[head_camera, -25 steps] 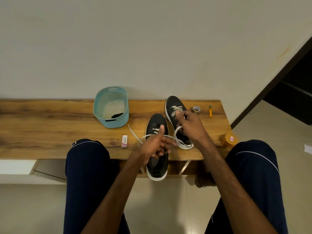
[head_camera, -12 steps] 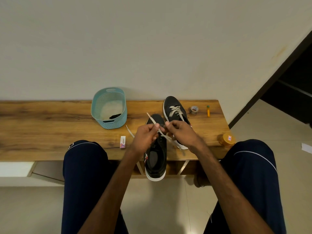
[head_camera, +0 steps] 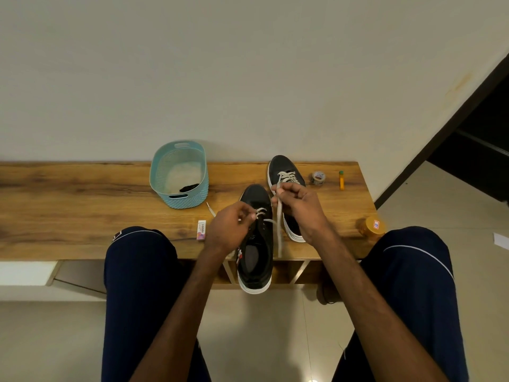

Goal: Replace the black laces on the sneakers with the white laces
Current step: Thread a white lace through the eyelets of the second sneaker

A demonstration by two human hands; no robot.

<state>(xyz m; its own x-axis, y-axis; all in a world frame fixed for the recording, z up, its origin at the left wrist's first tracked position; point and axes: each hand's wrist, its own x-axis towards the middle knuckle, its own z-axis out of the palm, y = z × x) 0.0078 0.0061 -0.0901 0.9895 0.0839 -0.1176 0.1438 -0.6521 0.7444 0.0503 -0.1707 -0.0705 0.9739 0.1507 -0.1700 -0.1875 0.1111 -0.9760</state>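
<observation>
1. On the wooden bench [head_camera: 82,210] before your knees, the far sneaker [head_camera: 286,166] carries white lacing.
2. The near sneaker [head_camera: 256,260], between your hands, seems threaded only at its lowest eyelets; most remains.
3. A teal basket [head_camera: 181,201] holds a black lace [head_camera: 189,186].
4. Your left hand [head_camera: 230,230] and right hand [head_camera: 300,205], slightly apart, each pinch the white lace [head_camera: 279,216].
</observation>
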